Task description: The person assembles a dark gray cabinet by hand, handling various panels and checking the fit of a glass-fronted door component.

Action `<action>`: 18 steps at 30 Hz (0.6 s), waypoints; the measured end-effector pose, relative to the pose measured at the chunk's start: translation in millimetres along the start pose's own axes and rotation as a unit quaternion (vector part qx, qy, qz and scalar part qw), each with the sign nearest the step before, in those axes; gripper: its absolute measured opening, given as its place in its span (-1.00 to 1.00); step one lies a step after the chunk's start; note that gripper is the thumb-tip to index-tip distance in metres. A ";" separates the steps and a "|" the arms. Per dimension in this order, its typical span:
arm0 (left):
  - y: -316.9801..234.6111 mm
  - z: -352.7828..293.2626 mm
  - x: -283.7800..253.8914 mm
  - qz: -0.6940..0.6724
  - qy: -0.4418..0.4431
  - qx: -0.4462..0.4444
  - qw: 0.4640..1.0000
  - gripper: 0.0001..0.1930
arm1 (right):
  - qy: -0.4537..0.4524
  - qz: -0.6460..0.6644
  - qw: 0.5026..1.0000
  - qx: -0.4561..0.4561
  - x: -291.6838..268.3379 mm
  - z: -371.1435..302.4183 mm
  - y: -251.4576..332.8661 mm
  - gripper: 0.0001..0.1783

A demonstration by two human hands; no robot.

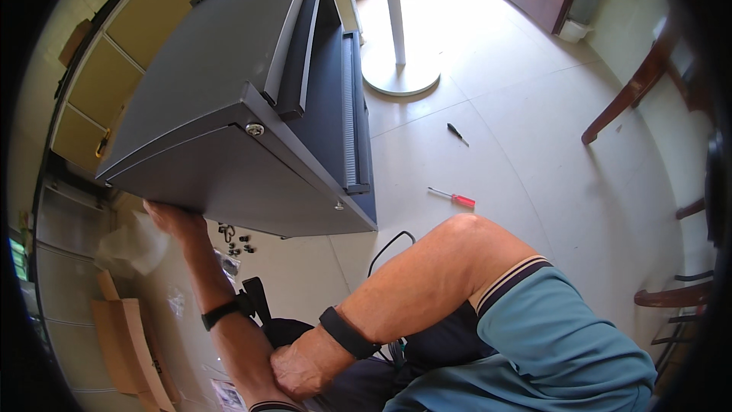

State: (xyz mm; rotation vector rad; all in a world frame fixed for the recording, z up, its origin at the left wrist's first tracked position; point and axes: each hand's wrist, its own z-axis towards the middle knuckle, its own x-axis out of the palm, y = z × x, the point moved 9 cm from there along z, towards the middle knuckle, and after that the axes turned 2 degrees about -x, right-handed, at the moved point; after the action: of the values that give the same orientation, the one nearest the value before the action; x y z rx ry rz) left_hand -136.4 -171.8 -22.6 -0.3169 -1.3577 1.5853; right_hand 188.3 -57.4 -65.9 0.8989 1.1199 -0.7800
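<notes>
A dark grey metal cabinet (191, 175) fills the upper left, its front open toward the right. Silver screws show at its near face, one large screw (255, 130) at the corner. My left hand (175, 219) is at the cabinet's near lower edge, its fingers curled against it and partly hidden. My right forearm crosses in front of me. The closed right hand (301, 370) presses against the inside of my left elbow, its fingertips hidden; whether it holds anything I cannot make out. Both wrists wear black bands.
A red-handled screwdriver (454, 198) and a black-handled screwdriver (456, 133) lie on the tiled floor. Small black parts (238, 244) are below the cabinet. A torn cardboard box (126, 343) and clear plastic (137, 248) are at left. A white round-based stand (402, 80) and wooden furniture legs (629, 95) stand beyond.
</notes>
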 end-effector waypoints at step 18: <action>-0.5 0.9 2.2 -0.004 0.013 0.008 1.000 -0.50 | -0.002 0.015 1.000 0.011 4.8 1.5 -6.4 -0.79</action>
State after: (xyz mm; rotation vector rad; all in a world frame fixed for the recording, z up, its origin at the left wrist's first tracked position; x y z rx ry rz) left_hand -137.9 -170.7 -21.0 -0.3217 -1.3253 1.5793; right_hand 184.5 -61.9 -71.5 0.9300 1.0935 -0.7709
